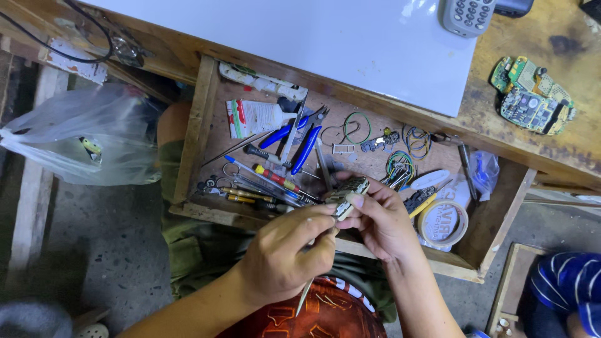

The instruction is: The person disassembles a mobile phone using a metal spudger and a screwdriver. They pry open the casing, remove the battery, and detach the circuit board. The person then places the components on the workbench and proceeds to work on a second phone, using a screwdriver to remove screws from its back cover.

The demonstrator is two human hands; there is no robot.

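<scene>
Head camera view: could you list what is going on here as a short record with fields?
Setting: open wooden drawer under a wooden bench with a white sheet
Left hand: grips a thin tool, its tip at the part
Right hand: holds a small circuit board part
In the drawer: blue-handled pliers, screwdrivers, glue tube, tape roll, wire coils
On the bench: phone circuit boards, grey keypad phone
Left of drawer: clear plastic bag
</scene>
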